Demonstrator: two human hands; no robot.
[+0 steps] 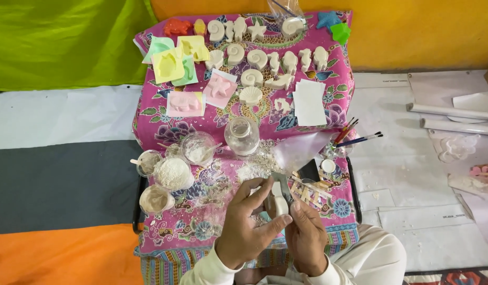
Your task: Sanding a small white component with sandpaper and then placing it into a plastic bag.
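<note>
My left hand [245, 224] holds a small white plaster figure [279, 202] upright over the near edge of the pink flowered cloth [328, 100]. My right hand [306, 232] grips a grey flat tool [281, 182] whose blade rests against the top of the figure. Both hands are close together, with cream sleeves below them. White crumbs [253, 170] lie on the cloth just beyond the hands.
Cups of white powder [173, 173], a clear jar [242, 135], a plastic bag [299, 149] and brushes [357, 138] stand beyond the hands. Rows of white shell and sea-animal casts [257, 58] and pastel moulds [175, 60] fill the far cloth. Paper rolls [450, 111] lie at right.
</note>
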